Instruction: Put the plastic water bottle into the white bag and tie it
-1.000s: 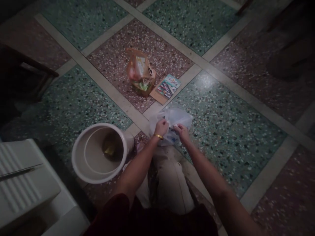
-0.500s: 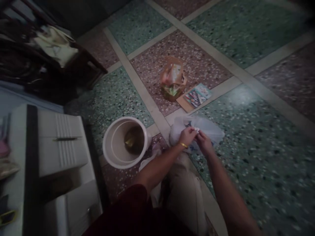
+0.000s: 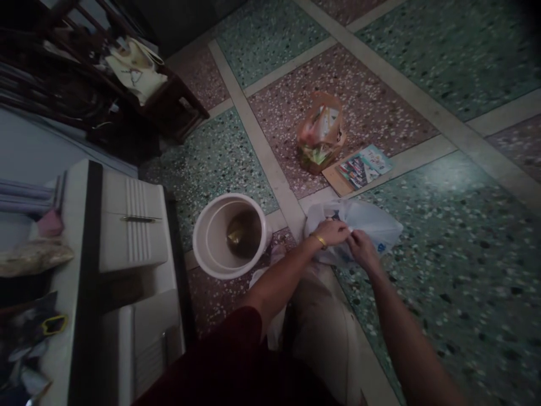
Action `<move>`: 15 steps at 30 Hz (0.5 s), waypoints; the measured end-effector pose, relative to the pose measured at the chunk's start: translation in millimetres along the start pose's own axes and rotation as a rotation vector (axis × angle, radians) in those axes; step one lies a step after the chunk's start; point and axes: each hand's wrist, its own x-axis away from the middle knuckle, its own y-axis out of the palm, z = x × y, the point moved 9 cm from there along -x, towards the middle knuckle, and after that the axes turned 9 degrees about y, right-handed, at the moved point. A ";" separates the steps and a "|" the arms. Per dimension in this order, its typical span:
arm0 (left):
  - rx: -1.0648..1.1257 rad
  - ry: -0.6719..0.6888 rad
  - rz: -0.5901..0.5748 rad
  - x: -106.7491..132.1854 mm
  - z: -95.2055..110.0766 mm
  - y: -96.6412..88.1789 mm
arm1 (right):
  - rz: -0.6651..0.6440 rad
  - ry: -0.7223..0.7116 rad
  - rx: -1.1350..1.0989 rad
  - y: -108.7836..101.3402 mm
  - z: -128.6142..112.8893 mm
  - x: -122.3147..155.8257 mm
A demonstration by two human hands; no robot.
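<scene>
A white plastic bag (image 3: 372, 228) lies on the terrazzo floor in front of my knees. My left hand (image 3: 333, 232), with a gold bangle at the wrist, pinches the top of the bag. My right hand (image 3: 361, 249) grips the same gathered plastic right beside it, fingers closed. The two hands touch each other over the bag's mouth. What is inside the bag is hidden.
A cream bucket (image 3: 230, 235) with something yellow at its bottom stands to the left. An orange plastic bag (image 3: 320, 132) and a booklet (image 3: 362, 167) lie farther out. White ridged furniture (image 3: 131, 225) carrying a pen and a dark wooden chair (image 3: 127, 84) fill the left side.
The view has swung left and the furniture and chair have come into sight. My hands have drawn together on the bag's top, which now looks more gathered.
</scene>
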 end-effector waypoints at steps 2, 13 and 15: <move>-0.031 0.007 0.025 2.4 2.4 -1.6 | -0.013 -0.022 0.038 -8.3 -5.4 -2.7; -0.007 0.058 -0.061 -5.8 3.7 41.8 | 0.233 0.164 0.103 -26.1 19.9 -5.1; 0.041 0.030 -0.061 -10.6 -2.3 50.5 | 0.245 0.169 0.137 -22.3 14.6 -4.0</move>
